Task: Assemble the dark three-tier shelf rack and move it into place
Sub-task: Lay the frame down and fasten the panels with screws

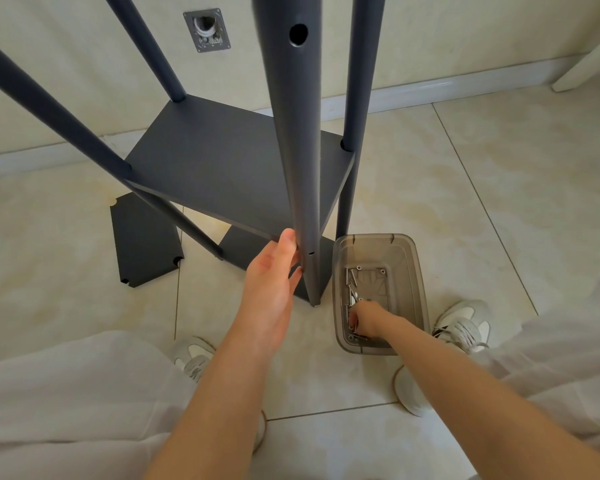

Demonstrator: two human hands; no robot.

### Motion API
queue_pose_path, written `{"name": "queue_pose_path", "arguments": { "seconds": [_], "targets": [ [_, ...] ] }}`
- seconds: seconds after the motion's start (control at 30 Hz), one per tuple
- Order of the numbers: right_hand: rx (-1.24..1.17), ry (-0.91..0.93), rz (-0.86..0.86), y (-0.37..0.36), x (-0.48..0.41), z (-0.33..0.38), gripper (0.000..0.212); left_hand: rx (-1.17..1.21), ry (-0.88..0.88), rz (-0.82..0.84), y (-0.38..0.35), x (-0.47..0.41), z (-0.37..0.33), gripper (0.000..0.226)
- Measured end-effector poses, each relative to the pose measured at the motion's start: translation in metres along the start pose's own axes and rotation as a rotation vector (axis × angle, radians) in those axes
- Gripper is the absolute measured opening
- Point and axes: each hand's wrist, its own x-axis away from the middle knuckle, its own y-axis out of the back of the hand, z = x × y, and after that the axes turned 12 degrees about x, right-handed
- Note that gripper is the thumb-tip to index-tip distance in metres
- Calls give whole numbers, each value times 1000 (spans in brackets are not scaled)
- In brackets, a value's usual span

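**Half-built rack stands on the tiles**

The dark grey shelf rack (222, 161) stands upright on the pale tiled floor (465, 202) near the wall: four round posts, one flat board fixed partway up and a second low down. The nearest round post (291, 133) has an open hole high on its side. The left hand (271, 289) wraps thumb and fingers round that post just beside the fixed board's corner. A loose dark notched board (142, 244) lies flat to the left. The right hand (366, 318) reaches into a translucent grey plastic bin (413, 271) of silver screws (352, 282) (whether it pinches one, I cannot tell).
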Motion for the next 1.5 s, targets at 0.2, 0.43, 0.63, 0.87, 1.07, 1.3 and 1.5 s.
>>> {"name": "queue_pose_path", "arguments": {
  "seconds": [0.2, 0.43, 0.63, 0.87, 1.07, 1.3, 1.5],
  "targets": [
    [84, 49, 73, -1, 2, -2, 30, -12, -9, 8, 2, -2, 2, 23],
    [266, -9, 69, 1, 11, -5, 30, -37, -11, 23, 4, -4, 3, 23],
    [212, -8, 25, 7, 20, -6, 29, -34, -16, 20, 5, -5, 5, 31],
    [-44, -153, -146, 10, 45, 0, 23, 5, -6, 42, 6, -8, 10, 23],
    [-967, -426, -482, 32, 75, 26, 18, 91, 45, 50, 1, -9, 10, 21],
    [-1379, -94, -769, 98, 157, 85, 14, 132, 81, 33, -2, -8, 7, 25],
    [-1241, 87, -899, 106, 207, 92, 3, 50, 14, -12, -4, -4, 8, 19]
  ]
}}
